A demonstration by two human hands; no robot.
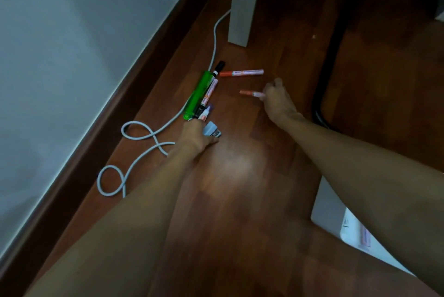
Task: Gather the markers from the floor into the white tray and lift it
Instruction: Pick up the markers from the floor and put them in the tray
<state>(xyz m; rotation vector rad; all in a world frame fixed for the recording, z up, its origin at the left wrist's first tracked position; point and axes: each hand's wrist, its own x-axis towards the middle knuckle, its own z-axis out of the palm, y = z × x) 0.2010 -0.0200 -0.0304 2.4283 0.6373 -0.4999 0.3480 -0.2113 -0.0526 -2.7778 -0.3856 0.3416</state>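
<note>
An orange marker (241, 72) lies alone on the wooden floor. My right hand (276, 99) is shut on a second orange marker (249, 93), whose cap end sticks out to the left. Near the skirting, a wide green marker (198, 95), a black-capped marker (218, 67) and an orange-labelled marker (210, 92) lie bunched together. My left hand (197, 137) rests at the near end of that bunch, its fingers around a small grey-blue object (212, 129). Part of the white tray (329, 208) shows at the lower right, behind my right forearm.
A grey cable (144, 137) loops along the dark skirting board (115, 114) on the left. A white furniture leg (241, 8) stands behind the markers. A black curved chair base (323, 95) sits to the right. Papers (355, 232) lie in the tray.
</note>
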